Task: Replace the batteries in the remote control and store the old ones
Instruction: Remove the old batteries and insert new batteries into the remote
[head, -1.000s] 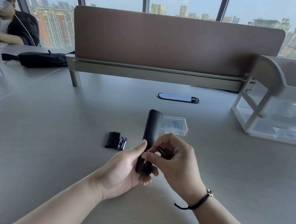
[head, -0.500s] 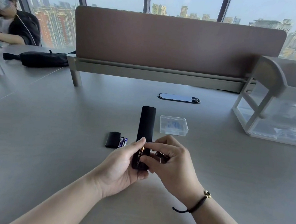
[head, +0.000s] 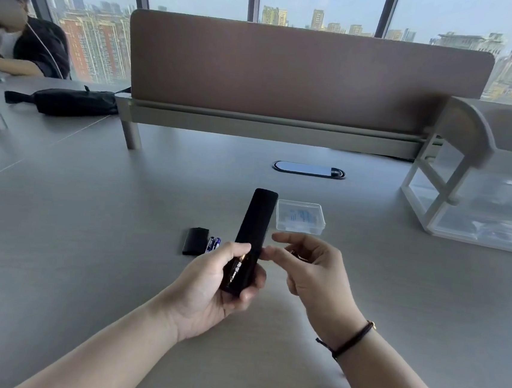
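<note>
Well apart from table edges (head: 53, 268), left hand (head: 208, 289) grips remote (head: 253, 225)

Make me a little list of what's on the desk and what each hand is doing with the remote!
left hand: holds the remote control, back side up
battery bay: open, one battery seated inside
right hand: just beside the remote, off it; something small and dark seems tucked in the fingers, too hidden to name
battery cover: lying on the desk, left of the remote
blue batteries: on the desk, right next to the cover
clear plastic box: behind the right hand, lid closed
</note>
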Available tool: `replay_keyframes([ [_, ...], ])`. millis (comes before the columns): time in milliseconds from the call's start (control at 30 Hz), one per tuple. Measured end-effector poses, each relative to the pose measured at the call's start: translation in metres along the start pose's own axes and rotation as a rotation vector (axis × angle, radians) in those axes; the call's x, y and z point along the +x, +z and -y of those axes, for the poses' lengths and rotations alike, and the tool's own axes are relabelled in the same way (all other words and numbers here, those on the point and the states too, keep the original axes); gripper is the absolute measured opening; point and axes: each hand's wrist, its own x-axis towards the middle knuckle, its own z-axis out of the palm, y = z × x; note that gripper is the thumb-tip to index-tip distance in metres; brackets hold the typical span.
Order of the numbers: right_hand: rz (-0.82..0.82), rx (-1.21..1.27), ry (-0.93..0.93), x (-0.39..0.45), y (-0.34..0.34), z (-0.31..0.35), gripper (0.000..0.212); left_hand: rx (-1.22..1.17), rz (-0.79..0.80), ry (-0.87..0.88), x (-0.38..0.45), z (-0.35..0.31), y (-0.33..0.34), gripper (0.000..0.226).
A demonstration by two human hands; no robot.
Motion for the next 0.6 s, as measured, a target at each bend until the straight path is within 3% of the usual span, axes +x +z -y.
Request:
replay_keyframes([
  [267, -0.074, 0.066, 0.093, 0.0071, -0.004, -0.0059, 0.007, 0.069, -0.067, 0.04, 0.0014, 0.0025, 0.0007, 0.035],
  [600, -0.077, 0.051, 0.129, 0.0079, -0.0024, -0.0083, 0.005, 0.117, -0.012, 0.069, -0.0001, 0.001, 0.0013, 0.014],
])
